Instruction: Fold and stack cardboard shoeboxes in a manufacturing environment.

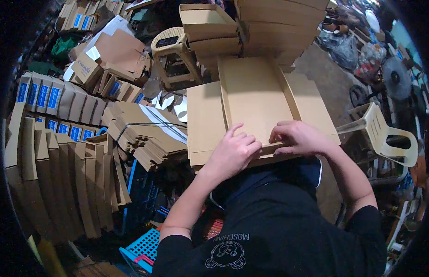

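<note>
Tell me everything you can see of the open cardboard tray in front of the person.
The tray is plain brown, long and shallow, apparently cardboard, with a flat bottom and low upright side walls. It lies open side up on wider flat cardboard, its length running away from the person, toward the stacked boxes. The left hand and right hand are at its near end, partly hiding it; how firmly they hold it is unclear.

Dim surroundings, brighter centre — dark fisheye rim, edges perhaps soft
</note>
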A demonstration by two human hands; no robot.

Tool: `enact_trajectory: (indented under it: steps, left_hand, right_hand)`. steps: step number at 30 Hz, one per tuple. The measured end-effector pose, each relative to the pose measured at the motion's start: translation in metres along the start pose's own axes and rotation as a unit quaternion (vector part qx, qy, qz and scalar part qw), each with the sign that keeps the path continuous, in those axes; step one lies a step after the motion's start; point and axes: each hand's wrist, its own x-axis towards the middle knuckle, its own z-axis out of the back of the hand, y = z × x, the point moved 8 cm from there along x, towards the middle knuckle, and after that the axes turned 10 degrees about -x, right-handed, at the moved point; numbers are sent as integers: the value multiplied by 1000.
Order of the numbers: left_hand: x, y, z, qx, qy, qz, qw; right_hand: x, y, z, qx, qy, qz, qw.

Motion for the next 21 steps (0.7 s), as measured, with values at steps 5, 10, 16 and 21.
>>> enact_trajectory:
  steps: [5, 10, 16, 21]
  left_hand:
    - [-3, -6, -2, -38, -8, -33, 999]
    - [-2, -8, 1, -35, 8, -36, 999]
    - [-3, -8, 1, -21, 5, -46, 999]
    - [-10, -6, 2, -24, -6, -38, 999]
  right_hand:
    - [16, -8, -14, 69, 128, -5, 989]
    - [23, -8, -15, 73, 163, 4, 984]
    - [29, 2, -13, 79, 204, 0, 976]
    - [34, 7, -14, 62, 206, 22, 976]
